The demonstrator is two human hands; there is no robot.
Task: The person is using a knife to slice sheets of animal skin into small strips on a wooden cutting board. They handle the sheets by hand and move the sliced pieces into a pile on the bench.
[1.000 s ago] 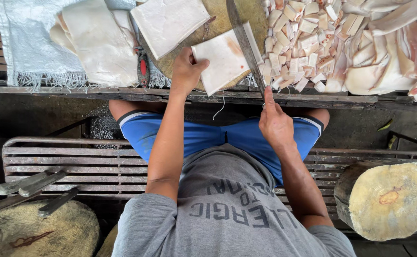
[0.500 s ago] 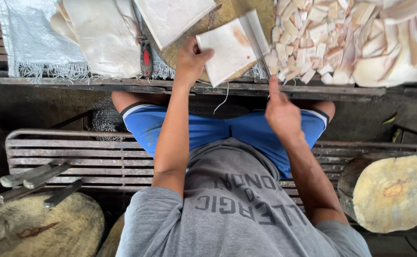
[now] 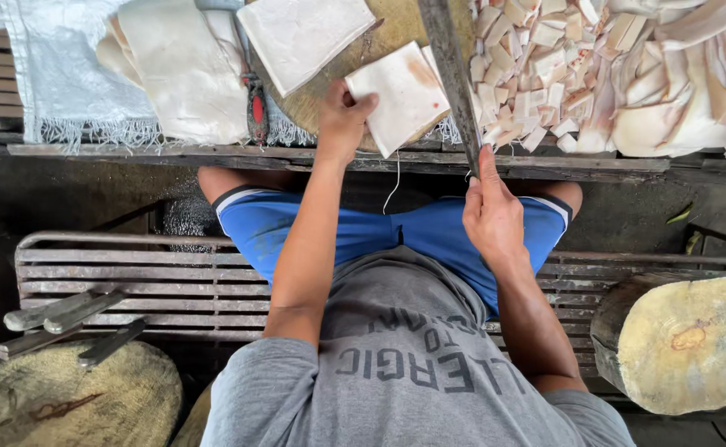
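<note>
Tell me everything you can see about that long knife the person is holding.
The long knife has a dull grey, worn metal blade, straight and narrow, running up out of the picture. The right hand grips its handle, which the fist hides. The blade lies across the round wooden chopping block, right beside the pale square slab that the left hand presses down.

On the round wooden chopping block (image 3: 379, 41), open wood shows only in a narrow strip between the large pale square slab (image 3: 301, 37) at far left and the smaller pale slab (image 3: 400, 95). The long dark blade (image 3: 450, 74) bars the right side, with the heap of cut pale pieces (image 3: 537, 66) just beyond it.
</note>
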